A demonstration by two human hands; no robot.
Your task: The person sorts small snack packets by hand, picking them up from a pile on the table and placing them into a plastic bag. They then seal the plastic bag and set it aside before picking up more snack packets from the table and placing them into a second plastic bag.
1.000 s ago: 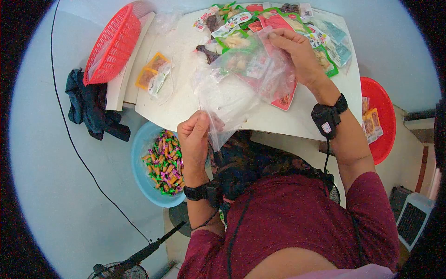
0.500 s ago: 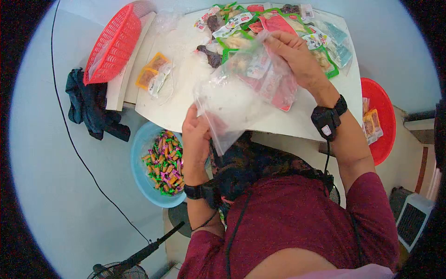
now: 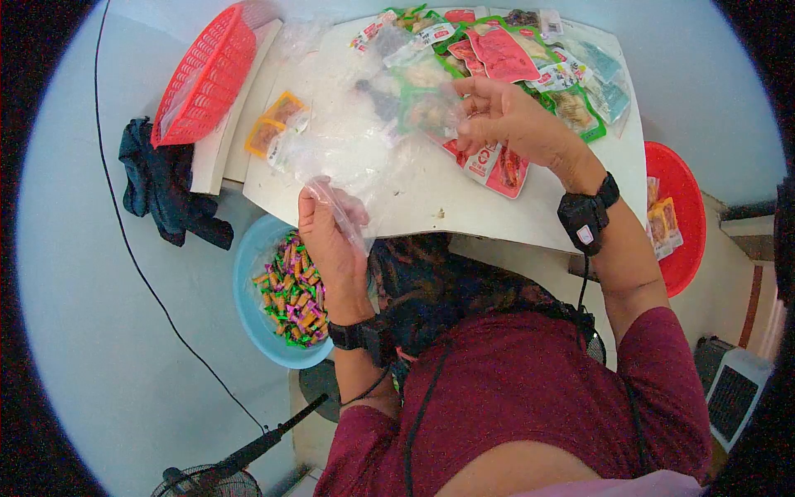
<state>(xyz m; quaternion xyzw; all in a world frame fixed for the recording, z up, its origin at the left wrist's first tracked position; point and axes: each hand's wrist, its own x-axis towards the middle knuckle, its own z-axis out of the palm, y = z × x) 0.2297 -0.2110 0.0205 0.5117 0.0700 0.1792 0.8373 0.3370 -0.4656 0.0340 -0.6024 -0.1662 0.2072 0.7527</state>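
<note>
A clear plastic bag (image 3: 377,170) stretches over the white table, so thin that its outline is partly lost. My left hand (image 3: 331,228) is closed on the bag's near edge, beside the table's front. At the bag's far right side is my right hand (image 3: 517,124), its fingers curled around the film; the exact grip is hard to make out. Just below the right hand lies a red food packet (image 3: 493,166). Beyond both hands, green-edged packets (image 3: 575,112) and another red packet (image 3: 501,54) are heaped together.
Orange-edged packets (image 3: 276,124) lie on the table's left. A red basket (image 3: 207,74) stands at the back left. Below the table are a blue basin (image 3: 248,282) of wrapped snacks and a red basin (image 3: 683,207) with packets. A fan (image 3: 211,480) is at lower left.
My left hand has moved left and slightly up with the bag's edge. My right hand has shifted a little left and down, its fingers more spread. The red packet below it shows more plainly.
</note>
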